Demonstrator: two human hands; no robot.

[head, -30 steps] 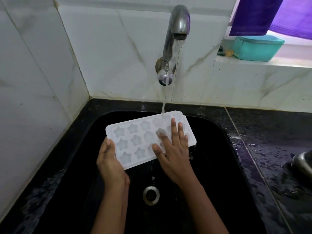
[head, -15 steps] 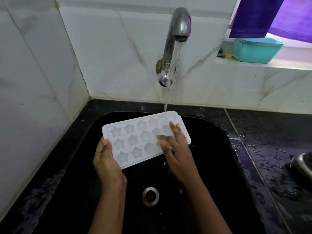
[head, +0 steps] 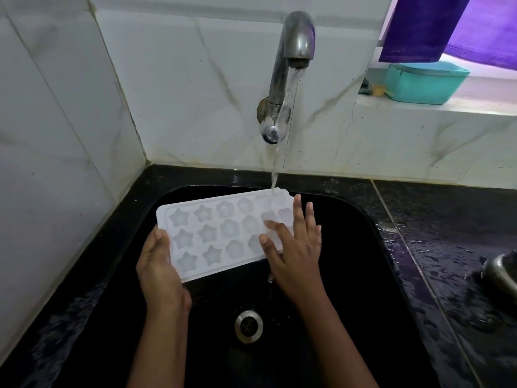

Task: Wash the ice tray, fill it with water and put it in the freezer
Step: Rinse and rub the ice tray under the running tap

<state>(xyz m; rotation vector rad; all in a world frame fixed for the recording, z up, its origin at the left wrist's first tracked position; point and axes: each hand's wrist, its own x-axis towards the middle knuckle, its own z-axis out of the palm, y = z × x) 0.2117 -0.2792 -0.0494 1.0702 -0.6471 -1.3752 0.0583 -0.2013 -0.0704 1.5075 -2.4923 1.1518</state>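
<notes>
The white ice tray (head: 223, 233) is held tilted over the black sink (head: 363, 247), the tap (head: 293, 51) stream landing on its far right corner. The left hand (head: 159, 264) grasps its left end, fingers clenched around the edge; the right hand (head: 296, 247) lies flat on the right end, fingers (head: 298, 214) spread and released.

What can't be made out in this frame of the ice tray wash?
- Ice tray right-end cavities: head view, covered by right hand.
- Left hand fingers: under the tray.
- Metal object on counter: cut off by right edge.
- Teal tub contents: hidden by its lid.
</notes>
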